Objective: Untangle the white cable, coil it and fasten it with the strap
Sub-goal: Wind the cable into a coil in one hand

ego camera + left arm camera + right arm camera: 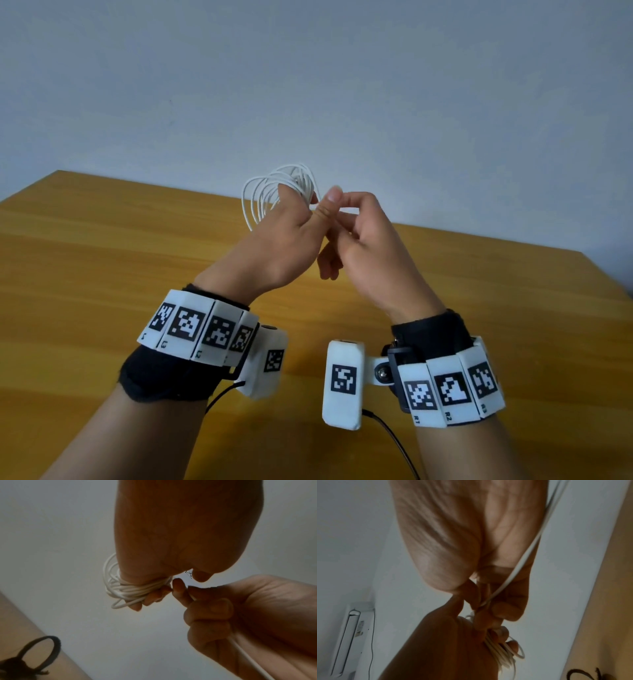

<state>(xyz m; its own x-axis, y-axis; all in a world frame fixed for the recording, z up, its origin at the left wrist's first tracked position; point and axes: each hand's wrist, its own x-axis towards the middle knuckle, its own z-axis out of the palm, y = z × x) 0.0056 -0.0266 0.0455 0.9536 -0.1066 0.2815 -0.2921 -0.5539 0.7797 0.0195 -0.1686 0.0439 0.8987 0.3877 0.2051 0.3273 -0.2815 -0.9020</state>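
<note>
The white cable (270, 192) is wound into a coil of several loops, held up above the wooden table (102, 260). My left hand (296, 205) grips the coil, with the loops bunched round its fingers (150, 597). Right beside it, my right hand (337, 204) pinches the loose strand of cable (523, 553) between thumb and fingers; the strand runs on through the fist (240, 650). The black strap (42, 650), curled in a loop, lies on the table below the hands and shows again at the right wrist view's edge (583, 674). The head view does not show it.
A pale wall (308, 85) stands behind the table's far edge. A white air conditioner (351, 635) stands against the wall in the right wrist view. Thin black wires (390, 435) hang from the wrist cameras.
</note>
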